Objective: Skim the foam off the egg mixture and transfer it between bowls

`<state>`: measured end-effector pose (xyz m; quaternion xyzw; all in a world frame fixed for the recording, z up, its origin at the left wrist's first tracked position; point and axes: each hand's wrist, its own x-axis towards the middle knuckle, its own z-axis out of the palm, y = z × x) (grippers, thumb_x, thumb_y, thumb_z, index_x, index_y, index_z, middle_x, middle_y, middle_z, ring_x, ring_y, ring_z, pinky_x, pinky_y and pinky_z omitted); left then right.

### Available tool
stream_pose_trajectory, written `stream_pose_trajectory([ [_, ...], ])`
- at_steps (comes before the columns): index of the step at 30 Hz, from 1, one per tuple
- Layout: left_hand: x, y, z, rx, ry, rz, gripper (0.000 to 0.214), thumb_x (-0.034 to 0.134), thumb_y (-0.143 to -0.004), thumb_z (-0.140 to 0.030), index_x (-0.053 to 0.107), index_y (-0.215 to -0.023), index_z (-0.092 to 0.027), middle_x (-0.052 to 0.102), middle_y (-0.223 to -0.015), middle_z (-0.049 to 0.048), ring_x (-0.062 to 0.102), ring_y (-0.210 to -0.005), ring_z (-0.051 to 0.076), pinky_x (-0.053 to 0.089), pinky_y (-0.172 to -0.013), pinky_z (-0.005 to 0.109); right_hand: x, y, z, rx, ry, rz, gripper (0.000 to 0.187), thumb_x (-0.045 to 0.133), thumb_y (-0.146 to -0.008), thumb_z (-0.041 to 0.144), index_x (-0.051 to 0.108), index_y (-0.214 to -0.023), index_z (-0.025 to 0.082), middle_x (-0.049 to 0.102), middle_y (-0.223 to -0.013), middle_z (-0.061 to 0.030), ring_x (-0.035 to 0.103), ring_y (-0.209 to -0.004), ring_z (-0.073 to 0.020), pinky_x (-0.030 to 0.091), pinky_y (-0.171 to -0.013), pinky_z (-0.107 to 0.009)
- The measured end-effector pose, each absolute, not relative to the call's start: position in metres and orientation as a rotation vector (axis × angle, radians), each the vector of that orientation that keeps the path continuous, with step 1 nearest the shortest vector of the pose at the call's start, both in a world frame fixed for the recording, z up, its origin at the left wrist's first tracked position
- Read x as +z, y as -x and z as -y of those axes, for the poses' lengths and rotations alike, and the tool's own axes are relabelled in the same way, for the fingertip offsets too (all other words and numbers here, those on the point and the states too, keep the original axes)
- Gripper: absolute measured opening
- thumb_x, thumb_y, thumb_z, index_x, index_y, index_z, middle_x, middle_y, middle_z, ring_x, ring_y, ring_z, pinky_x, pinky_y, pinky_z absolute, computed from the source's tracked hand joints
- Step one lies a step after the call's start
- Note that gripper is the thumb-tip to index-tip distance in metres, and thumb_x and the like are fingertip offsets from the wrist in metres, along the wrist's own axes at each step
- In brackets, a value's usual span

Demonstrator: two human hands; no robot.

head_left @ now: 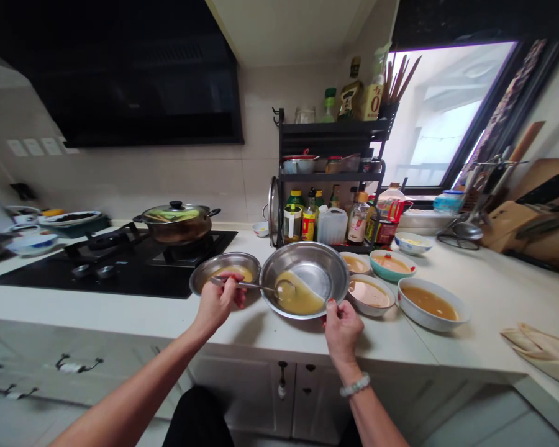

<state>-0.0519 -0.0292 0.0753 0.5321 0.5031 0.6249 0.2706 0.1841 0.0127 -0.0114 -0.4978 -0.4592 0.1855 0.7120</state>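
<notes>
My left hand (221, 297) is closed round the handle of a metal spoon (256, 285). Its bowl end dips into yellowish liquid (302, 302) in a steel bowl (338, 273). The rim of this bowl is pinched at its near right side by my right hand (342, 326), and the bowl is tilted so the liquid pools at the left. Just left of it, partly behind my left hand, a second steel bowl (200, 280) also contains yellow liquid. To the right are several bowls of pinkish or brown liquid, among them a white bowl (431, 318) and a green bowl (391, 273).
A lidded pot (177, 226) stands on the black stove (135, 276) at left. Behind the bowls rises a black rack (330, 177) with bottles and jars. Utensils, a knife block (505, 226) and a cloth (545, 347) are along the right of the counter.
</notes>
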Motion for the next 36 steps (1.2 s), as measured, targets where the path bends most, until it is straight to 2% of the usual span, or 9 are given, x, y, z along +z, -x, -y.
stream_pose_trajectory([
  [14, 0.088, 0.081, 0.025, 1.892, -1.038, -1.326, 0.019, 0.058, -0.068, -0.028, 0.059, -0.079, -0.012, 0.061, -0.051, 0.0004, 0.061, -0.048, 0.016, 0.047, -0.044, 0.025, -0.012, -0.184, -0.013, 0.412, 1.128, 1.015, 0.037, 0.053, -0.077, 0.041, 0.032, -0.052, 0.024, 0.035, -0.042, 0.0077, 0.034, -0.042, -0.0094, 0.031, -0.043, -0.022],
  [22, 0.108, 0.118, 0.033, 2.058, -0.954, -1.443, 0.010, 0.054, -0.066, -0.019, 0.060, -0.074, -0.016, 0.061, -0.051, 0.0010, 0.058, -0.045, 0.012, 0.048, -0.044, 0.022, -0.012, -0.184, -0.012, 0.407, 1.119, 1.027, 0.036, 0.053, -0.077, 0.041, 0.033, -0.051, 0.024, 0.036, -0.042, 0.0076, 0.035, -0.043, -0.0097, 0.031, -0.045, -0.022],
  [26, 0.106, 0.139, 0.039, 2.104, -1.162, -1.612, 0.012, 0.052, -0.071, -0.023, 0.060, -0.079, -0.017, 0.062, -0.054, -0.0004, 0.062, -0.048, 0.015, 0.052, -0.048, 0.026, -0.011, -0.184, -0.012, 0.401, 1.124, 1.024, 0.037, 0.053, -0.077, 0.041, 0.033, -0.051, 0.024, 0.036, -0.041, 0.0076, 0.035, -0.042, -0.0098, 0.031, -0.044, -0.022],
  [30, 0.097, 0.149, 0.050, 1.936, -1.464, -1.916, 0.018, 0.049, -0.077, -0.029, 0.060, -0.086, -0.018, 0.062, -0.053, -0.0017, 0.062, -0.045, 0.017, 0.051, -0.046, 0.026, -0.011, -0.184, -0.012, 0.428, 1.117, 1.009, 0.037, 0.054, -0.077, 0.041, 0.033, -0.051, 0.024, 0.036, -0.041, 0.0079, 0.035, -0.041, -0.0096, 0.031, -0.043, -0.022],
  [34, 0.087, 0.148, 0.058, 1.747, -1.836, -2.048, 0.018, 0.049, -0.076, -0.030, 0.063, -0.083, -0.020, 0.062, -0.050, -0.0015, 0.062, -0.046, 0.016, 0.047, -0.050, 0.024, -0.013, -0.184, -0.013, 0.433, 1.122, 1.003, 0.036, 0.054, -0.077, 0.040, 0.034, -0.052, 0.024, 0.036, -0.041, 0.0080, 0.035, -0.040, -0.0095, 0.031, -0.042, -0.022],
  [36, 0.084, 0.146, 0.059, 1.691, -1.996, -2.028, 0.016, 0.052, -0.074, -0.030, 0.063, -0.081, -0.022, 0.064, -0.056, 0.0000, 0.062, -0.048, 0.016, 0.046, -0.053, 0.024, -0.015, -0.184, -0.014, 0.434, 1.121, 1.004, 0.036, 0.054, -0.077, 0.041, 0.034, -0.052, 0.024, 0.037, -0.041, 0.0078, 0.036, -0.041, -0.0096, 0.031, -0.043, -0.022],
])
